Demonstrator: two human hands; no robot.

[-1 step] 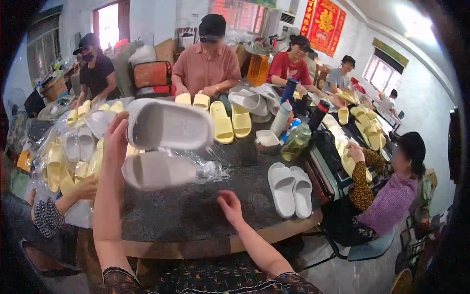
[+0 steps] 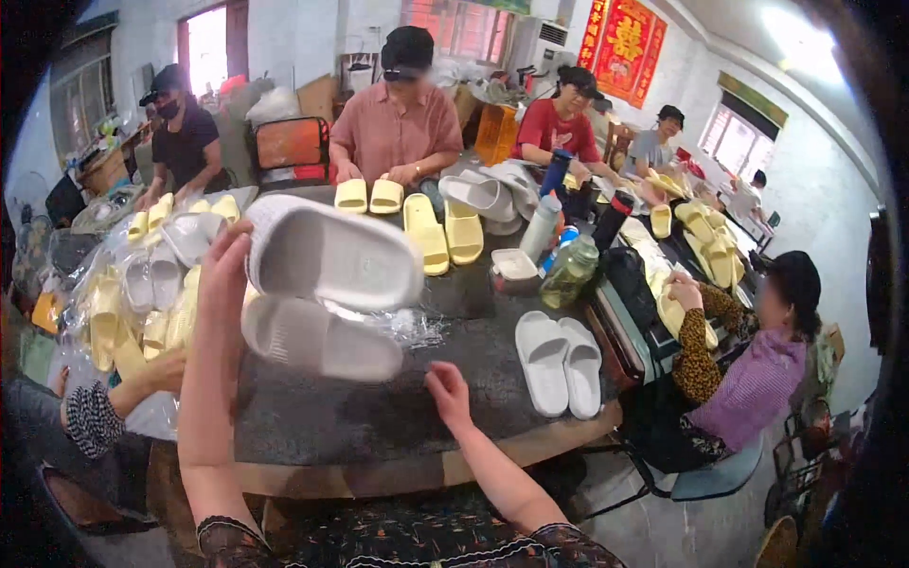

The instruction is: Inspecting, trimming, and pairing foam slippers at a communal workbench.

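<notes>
My left hand (image 2: 227,270) grips a pair of light grey slide slippers by their left ends, raised above the dark table. The upper slipper (image 2: 336,256) shows its smooth footbed. Below it hangs the second slipper (image 2: 322,338), tilted down to the right. My right hand (image 2: 449,393) hovers over the table right of the pair, fingers loosely bent and slightly apart, with nothing in it. Crumpled clear plastic (image 2: 417,327) lies behind the held slippers. Another light grey pair (image 2: 559,364) stands on the table to the right of my right hand.
Yellow slides (image 2: 443,232) stand at the far table edge before a person in pink. Bagged slippers (image 2: 142,284) pile up at left, beside another person's hand (image 2: 166,371). Bottles (image 2: 573,270) and a small tub (image 2: 514,268) stand right of centre. Several people sit around.
The held slippers have tipped, their right ends now lower. The lower one has swung down to the right. My right hand has barely moved.
</notes>
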